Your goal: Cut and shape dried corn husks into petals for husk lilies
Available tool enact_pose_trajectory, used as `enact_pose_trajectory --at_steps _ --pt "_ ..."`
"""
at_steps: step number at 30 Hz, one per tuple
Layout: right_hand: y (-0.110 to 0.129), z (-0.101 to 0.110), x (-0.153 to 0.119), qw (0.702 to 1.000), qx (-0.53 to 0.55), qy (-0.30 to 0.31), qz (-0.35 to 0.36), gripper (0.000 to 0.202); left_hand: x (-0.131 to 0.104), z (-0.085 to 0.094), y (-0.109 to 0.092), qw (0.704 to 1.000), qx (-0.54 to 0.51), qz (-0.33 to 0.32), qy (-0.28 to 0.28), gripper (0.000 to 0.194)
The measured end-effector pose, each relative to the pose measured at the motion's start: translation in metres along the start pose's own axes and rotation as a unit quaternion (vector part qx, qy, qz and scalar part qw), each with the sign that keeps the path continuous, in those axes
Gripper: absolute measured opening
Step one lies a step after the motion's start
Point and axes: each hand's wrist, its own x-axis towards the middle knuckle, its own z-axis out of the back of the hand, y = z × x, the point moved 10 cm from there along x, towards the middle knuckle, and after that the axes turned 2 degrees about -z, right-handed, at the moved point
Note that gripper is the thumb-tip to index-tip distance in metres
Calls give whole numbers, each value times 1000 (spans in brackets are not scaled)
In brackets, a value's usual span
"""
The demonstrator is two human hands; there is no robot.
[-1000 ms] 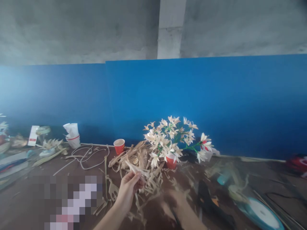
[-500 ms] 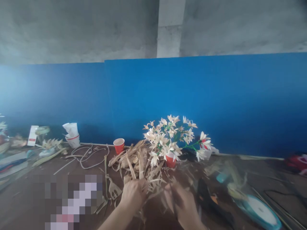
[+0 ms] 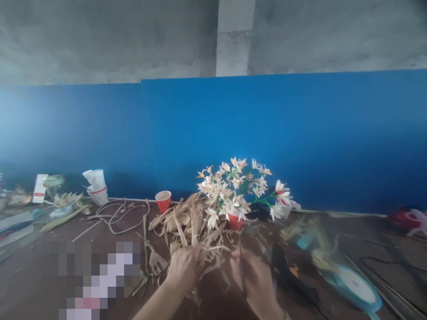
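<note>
My left hand (image 3: 185,268) is closed at the front of the pile of dried husks (image 3: 182,220), with pale husk strips (image 3: 179,229) rising above its fingers. My right hand (image 3: 256,278) is closed around a dark slender tool (image 3: 243,271), which points up and away from me; blur hides its exact kind. A small gap separates the two hands. Between and beyond them lie loose husk scraps (image 3: 216,258). Behind the hands, a bunch of cream husk flowers (image 3: 230,186) on green stems stands in a red paper cup (image 3: 235,220).
A black tool with an orange part (image 3: 290,275) lies right of my right hand, near a teal-rimmed ribbon spool (image 3: 358,286). Another red cup (image 3: 163,202), a looped white cord (image 3: 116,222) and a white cup with paper (image 3: 98,193) stand left. A blue partition (image 3: 213,120) closes the back.
The whole view has shifted slightly, with things a little further left and up. My left hand keeps its grip at the husks; my right hand still holds the dark tool.
</note>
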Motion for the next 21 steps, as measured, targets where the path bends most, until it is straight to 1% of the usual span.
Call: enact_pose_trajectory --at_steps 3,5,8,10,12,13,14,15,17,19,20,21 --pt "1 8 -1 999 -3 -41 11 13 -5 3 -1 999 -44 15 -6 16" --pt "1 10 -1 999 -4 -49 13 12 -9 -3 -7 997 -78 15 15 14" --pt "1 11 -1 998 -6 -57 19 12 -13 -13 -22 989 -138 -9 50 15" --pt "2 11 0 998 -10 -56 20 13 -14 -13 -26 979 -197 -9 50 14" --pt "6 12 2 998 -15 -54 23 13 -13 -10 -20 957 -288 21 29 18" --pt "8 12 2 998 -19 -56 29 12 -12 -10 -15 937 -346 42 18 22" --pt "12 13 3 997 -24 -57 40 11 -12 -11 -10 911 -408 63 9 25" --pt "17 14 3 996 -30 -58 55 11 -12 -15 -5 879 -470 82 7 29" --pt "24 12 2 994 -45 -45 85 10 -15 -26 2 804 -583 119 5 40" --pt "27 6 -1 993 -52 -17 109 10 -20 -35 7 736 -659 155 -9 42" --pt "26 1 -2 992 -50 -1 114 11 -22 -36 7 718 -677 160 -16 41" --pt "24 -4 -4 993 -46 19 112 12 -23 -36 4 717 -680 150 -12 42"
